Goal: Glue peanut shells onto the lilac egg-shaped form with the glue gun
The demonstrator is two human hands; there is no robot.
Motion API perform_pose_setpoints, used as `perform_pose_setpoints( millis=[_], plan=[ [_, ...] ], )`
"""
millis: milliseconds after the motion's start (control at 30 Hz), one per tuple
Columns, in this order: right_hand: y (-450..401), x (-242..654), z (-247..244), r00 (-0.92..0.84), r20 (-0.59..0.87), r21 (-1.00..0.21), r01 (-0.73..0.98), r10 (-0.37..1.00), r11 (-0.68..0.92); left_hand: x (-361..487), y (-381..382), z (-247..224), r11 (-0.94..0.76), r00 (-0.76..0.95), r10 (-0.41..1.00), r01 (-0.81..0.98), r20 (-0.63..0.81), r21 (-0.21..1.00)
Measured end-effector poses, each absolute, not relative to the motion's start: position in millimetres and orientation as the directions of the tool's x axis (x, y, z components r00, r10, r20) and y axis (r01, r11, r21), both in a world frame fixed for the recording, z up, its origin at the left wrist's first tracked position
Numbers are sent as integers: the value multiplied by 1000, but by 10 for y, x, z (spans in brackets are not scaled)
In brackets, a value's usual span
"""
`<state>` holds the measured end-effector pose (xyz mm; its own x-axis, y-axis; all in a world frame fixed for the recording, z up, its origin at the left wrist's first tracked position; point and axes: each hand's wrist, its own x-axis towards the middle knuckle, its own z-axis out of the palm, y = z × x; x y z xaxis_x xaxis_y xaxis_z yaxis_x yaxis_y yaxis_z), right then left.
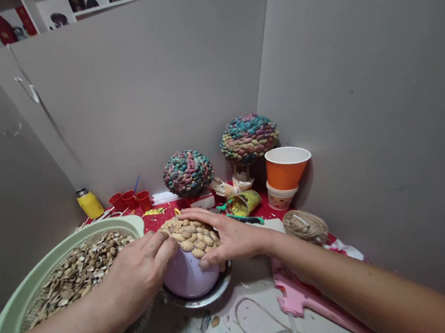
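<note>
Lilac ball (191,279), balloon-like, upper part clad in peanut shells (191,238); sat in a metal bowl (200,301) at mid-bench, well forward of the back edge of the bench (226,328). Right hand (229,236): fingers spread over the shell cap, thumb low on its near side. Left hand (147,259): fingertips drawn together at the cap's left edge; whether they pinched a shell could not be told. Risks, as judged: uneven pressure might have rolled the ball in its bowl; a poorly stuck shell might have slid off; a hard press might have burst a thin skin; the right forearm might have knocked the pink glue gun (293,298) beneath it. Writing: patterned paper cups (280,197), near the bench's far right corner, and shelf boxes (1,29) bore nothing legible; no brand identified.
</note>
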<state>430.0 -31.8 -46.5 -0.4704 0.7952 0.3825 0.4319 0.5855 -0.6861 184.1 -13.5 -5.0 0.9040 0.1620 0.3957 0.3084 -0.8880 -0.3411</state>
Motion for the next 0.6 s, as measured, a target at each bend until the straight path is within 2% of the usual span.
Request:
perform_pose_setpoints(
  millis=[267,600],
  plan=[
    [-319,4307,-454,-483,368,-687,434,794,583,1869,-157,6,-894,906,101,264,410,-363],
    [-328,4300,-420,-490,373,-712,394,788,582,1853,-121,-45,-895,898,155,304,412,-327]
  ],
)
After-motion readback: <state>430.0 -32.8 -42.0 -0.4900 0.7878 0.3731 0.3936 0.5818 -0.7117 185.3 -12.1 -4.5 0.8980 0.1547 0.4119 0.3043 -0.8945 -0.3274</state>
